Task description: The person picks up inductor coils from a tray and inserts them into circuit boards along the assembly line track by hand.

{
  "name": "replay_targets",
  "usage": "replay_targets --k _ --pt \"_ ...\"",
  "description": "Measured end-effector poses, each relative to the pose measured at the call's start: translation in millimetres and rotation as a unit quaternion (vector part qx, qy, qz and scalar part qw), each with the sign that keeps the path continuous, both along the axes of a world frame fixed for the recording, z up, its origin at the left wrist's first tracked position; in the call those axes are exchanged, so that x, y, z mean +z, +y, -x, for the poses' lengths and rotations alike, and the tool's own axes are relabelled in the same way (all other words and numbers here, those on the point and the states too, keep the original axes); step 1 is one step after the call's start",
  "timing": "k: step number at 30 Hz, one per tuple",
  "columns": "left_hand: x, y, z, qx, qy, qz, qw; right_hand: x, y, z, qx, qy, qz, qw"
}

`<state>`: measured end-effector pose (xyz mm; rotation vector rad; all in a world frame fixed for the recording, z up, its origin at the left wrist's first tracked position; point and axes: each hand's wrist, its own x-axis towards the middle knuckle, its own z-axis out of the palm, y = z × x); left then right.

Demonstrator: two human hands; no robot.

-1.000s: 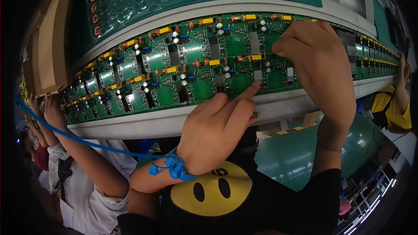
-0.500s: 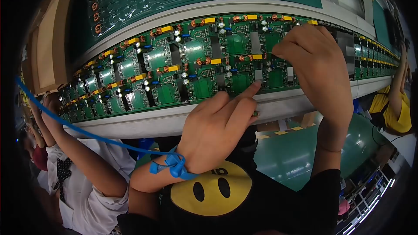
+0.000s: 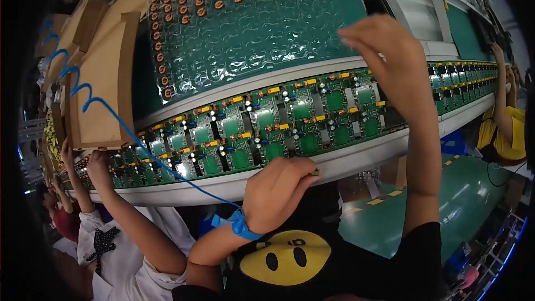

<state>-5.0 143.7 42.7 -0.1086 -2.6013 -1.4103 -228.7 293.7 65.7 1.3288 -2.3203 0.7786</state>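
My left hand, with a blue wrist strap round its wrist, is at the near rail. Its fingers are closed on a small green part, mostly hidden by the fingertips. Above the far side of the line, my right hand is raised, slightly blurred, fingers stretched out to the left and nothing visible in them. Two rows of green circuit boards, carrying yellow blocks, copper coils and silver capacitors, lie between the rails. Beyond them a clear plastic tray holds several copper ring coils.
A cardboard box stands at the left of the line. A coiled blue cord runs from my wrist strap across the boards. Co-workers' arms reach in from the left and far right. The metal rail borders the near side.
My right hand has lifted off the boards and risen past the far rail. My left hand has drawn back from the boards to the near rail. The view has shifted, showing more tray.
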Motion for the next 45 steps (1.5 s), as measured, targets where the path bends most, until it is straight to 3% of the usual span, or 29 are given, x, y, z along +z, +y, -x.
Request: replay_targets --k 3,6,8,12,15,21,23,26,30,36,38,41,45 --pt "14 -11 6 0.002 0.001 0.042 0.999 -19 -41 55 -0.100 0.105 0.051 0.988" --pt "24 -18 9 0.017 0.016 0.092 0.996 -33 -71 71 -0.156 0.100 0.019 0.983" --pt "26 -23 7 0.072 0.006 0.085 0.994 -40 -82 78 -0.187 0.200 -0.074 0.959" --pt "29 -37 7 0.092 0.005 0.103 0.990 -42 -91 78 -0.199 0.189 -0.043 0.960" --pt "29 -42 12 0.099 0.008 0.072 0.992 -41 -89 78 -0.209 0.176 -0.083 0.958" --pt "32 -17 65 0.025 0.009 0.078 0.997 -30 -58 69 -0.166 0.203 0.075 0.962" --pt "27 -8 91 -0.031 0.024 0.130 0.991 -19 -33 44 -0.141 0.112 0.146 0.973" --pt "12 5 135 -0.050 0.056 0.138 0.988 -21 3 27 -0.128 0.096 0.201 0.966" --pt "0 26 163 -0.039 0.066 0.162 0.984 -36 33 26 -0.147 0.008 0.211 0.966" --pt "-8 40 170 -0.008 0.062 0.240 0.969 -28 37 31 -0.167 0.027 0.307 0.936" --pt "-8 41 171 -0.008 0.105 0.279 0.955 -28 35 28 -0.183 0.106 0.335 0.918" --pt "-8 41 173 -0.021 0.127 0.287 0.949 -27 33 27 -0.222 0.124 0.275 0.927" --pt "-9 44 171 -0.030 0.134 0.300 0.944 -25 33 25 -0.222 0.127 0.279 0.926"
